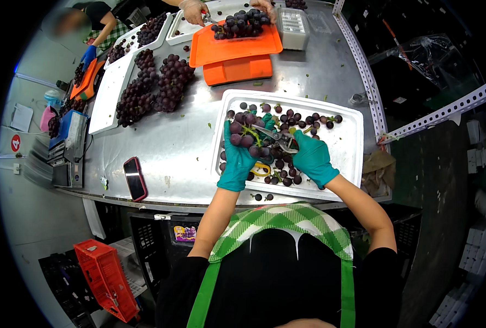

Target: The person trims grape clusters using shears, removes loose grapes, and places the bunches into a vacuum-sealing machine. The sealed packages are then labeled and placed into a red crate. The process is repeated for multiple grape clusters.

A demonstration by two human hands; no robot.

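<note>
Over a white foam tray (341, 156), my left hand (238, 160), in a green glove, holds a small bunch of dark grapes (247, 140) with its green stem showing. My right hand (313, 156), gloved alike, grips pruning shears (281, 140) whose blades point left at the bunch. Whether the blades touch a stem cannot be told. Loose grapes (287, 181) and stem bits lie in the tray around and beneath both hands. A yellow ring-shaped handle (261, 169) lies low in the tray, partly hidden by my left hand.
A phone (135, 179) lies on the metal table (177, 164) at left. Large grape bunches (169, 84) rest farther back. Across the table, another person's gloved hands (193, 11) work by an orange scale (236, 51). Another person stands far left. A perforated metal rail (363, 69) edges the right side.
</note>
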